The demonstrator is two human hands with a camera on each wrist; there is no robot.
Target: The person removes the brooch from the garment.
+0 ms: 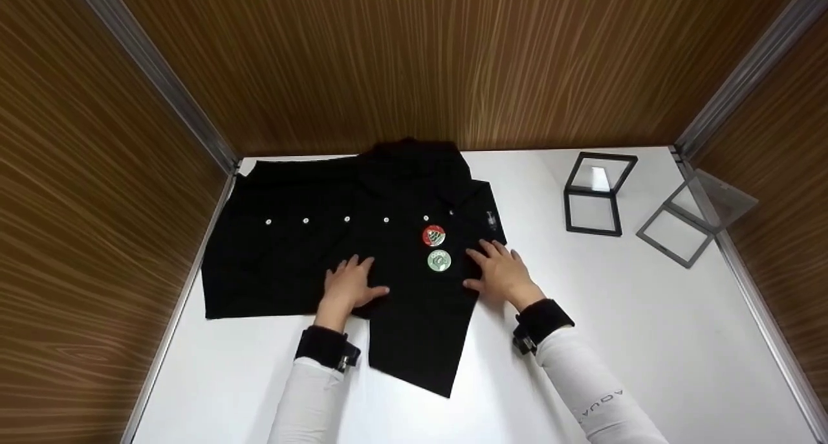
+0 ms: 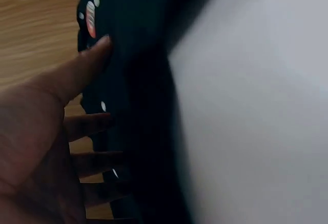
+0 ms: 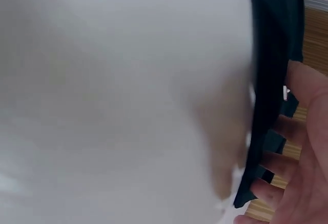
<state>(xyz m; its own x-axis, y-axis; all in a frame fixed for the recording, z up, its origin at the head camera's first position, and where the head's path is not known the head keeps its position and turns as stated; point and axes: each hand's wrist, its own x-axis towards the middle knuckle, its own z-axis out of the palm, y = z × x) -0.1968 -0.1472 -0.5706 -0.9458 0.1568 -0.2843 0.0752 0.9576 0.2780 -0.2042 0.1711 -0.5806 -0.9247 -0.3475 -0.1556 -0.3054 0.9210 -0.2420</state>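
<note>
A black shirt with a row of white buttons lies spread sideways on the white table, its collar at the back right. Two round badges, one red and one green, sit on its front. My left hand rests on the shirt near its lower edge, thumb out to the side and fingers spread. At the sleeve's edge on the right, my right hand touches the cloth with spread fingers. In the right wrist view, the fingertips lie against the dark fabric.
Two hinged frames with clear panes, one black and one grey, stand unfolded on the right of the white table. The grey one leans over the table's right edge. Wood-patterned panels enclose the back and sides.
</note>
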